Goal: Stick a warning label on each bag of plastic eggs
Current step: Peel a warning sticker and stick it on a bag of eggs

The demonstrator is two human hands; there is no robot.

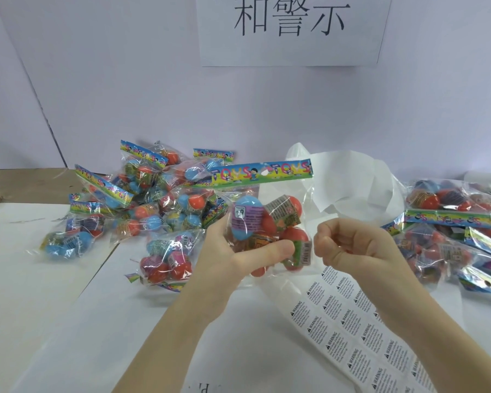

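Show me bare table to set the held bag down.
Free: the near-left table, bordered by the left pile and the left forearm. A small patch lies between the forearms, beside the label sheet. Crowded: the left pile, the right pile, the backing paper behind the held bag.

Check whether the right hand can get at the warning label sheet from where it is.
Probably yes: the right hand hovers just above the warning label sheet, nothing lies between them, and its curled fingers seem to hold nothing.
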